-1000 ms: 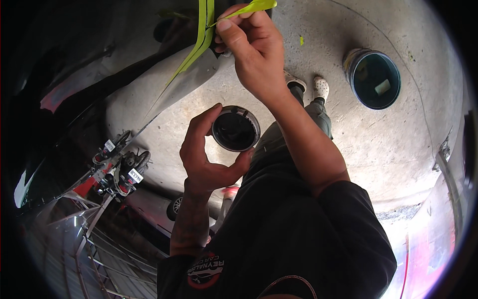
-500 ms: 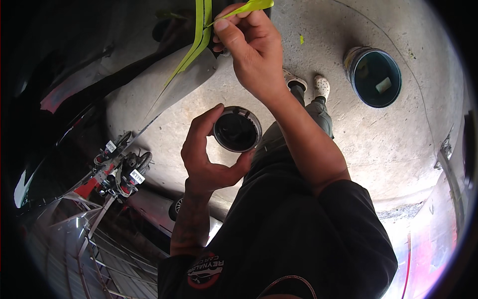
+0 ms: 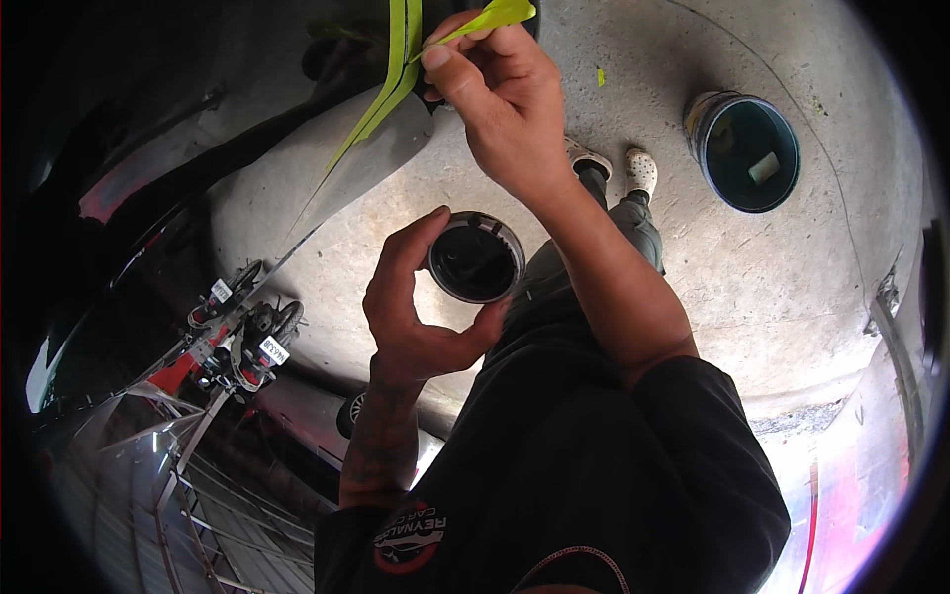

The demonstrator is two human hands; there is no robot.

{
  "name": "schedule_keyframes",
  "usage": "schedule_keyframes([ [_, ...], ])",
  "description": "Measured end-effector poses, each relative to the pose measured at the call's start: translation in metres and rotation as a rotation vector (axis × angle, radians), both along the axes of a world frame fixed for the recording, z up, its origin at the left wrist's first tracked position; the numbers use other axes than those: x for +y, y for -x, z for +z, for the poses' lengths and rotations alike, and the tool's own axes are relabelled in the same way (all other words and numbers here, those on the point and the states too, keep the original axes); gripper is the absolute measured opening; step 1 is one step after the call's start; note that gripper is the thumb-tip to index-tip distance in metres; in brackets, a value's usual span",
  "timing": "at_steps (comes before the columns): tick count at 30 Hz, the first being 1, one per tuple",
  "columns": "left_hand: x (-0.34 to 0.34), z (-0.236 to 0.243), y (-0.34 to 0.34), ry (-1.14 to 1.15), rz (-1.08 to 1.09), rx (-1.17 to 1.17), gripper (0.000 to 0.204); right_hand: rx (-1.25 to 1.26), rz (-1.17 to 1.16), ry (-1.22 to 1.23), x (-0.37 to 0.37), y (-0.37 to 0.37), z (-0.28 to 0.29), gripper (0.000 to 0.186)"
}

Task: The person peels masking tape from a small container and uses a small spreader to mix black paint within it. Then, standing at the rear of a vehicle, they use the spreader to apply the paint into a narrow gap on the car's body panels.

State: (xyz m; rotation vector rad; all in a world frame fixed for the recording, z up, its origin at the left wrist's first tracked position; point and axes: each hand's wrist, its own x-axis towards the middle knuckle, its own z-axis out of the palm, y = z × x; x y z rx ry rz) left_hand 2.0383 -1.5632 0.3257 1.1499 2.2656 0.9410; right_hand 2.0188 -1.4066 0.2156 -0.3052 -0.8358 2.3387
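In my left hand (image 3: 401, 297) is a small round open can (image 3: 522, 259) with dark, paint-like stuff inside, gripped by its sides between thumb and fingers. Up and to the right, my right hand (image 3: 510, 114) pinches a yellow-green strip (image 3: 500, 14), wide at its free end and narrow at my fingertips; whether it is tape or wrapped round a thin tool I cannot make out. Those fingertips are at the edge of yellow-green masking tape (image 3: 397, 59) stuck along a glossy dark car panel (image 3: 188, 119). Between the tape bands runs a thin dark line.
On the concrete floor at the right stands a bucket (image 3: 692, 124) of dark water with a pale block (image 3: 764, 167) in it. A yellow-green scrap (image 3: 601, 77) lies near my feet. Motorcycles (image 3: 259, 346) show at the left, perhaps as a reflection in the panel.
The strip in my right hand has tilted slightly, its wide end a little lower and to the left. The can in my left hand has shifted slightly right. Both grips are the same.
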Motion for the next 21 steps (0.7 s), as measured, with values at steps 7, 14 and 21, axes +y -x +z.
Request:
schedule_keyframes([
  [7,0.001,-0.001,0.0,-0.015,-0.009,-0.001,0.085,-0.037,-0.023,0.016,0.0,0.003,0.002,0.006],
  [14,0.0,-0.002,0.0,-0.015,-0.018,0.001,0.084,0.063,-0.101,0.067,-0.002,0.009,0.002,0.007],
  [21,-0.002,-0.001,0.001,-0.007,-0.019,0.01,0.083,0.081,-0.113,0.121,-0.002,0.012,0.001,0.006],
])
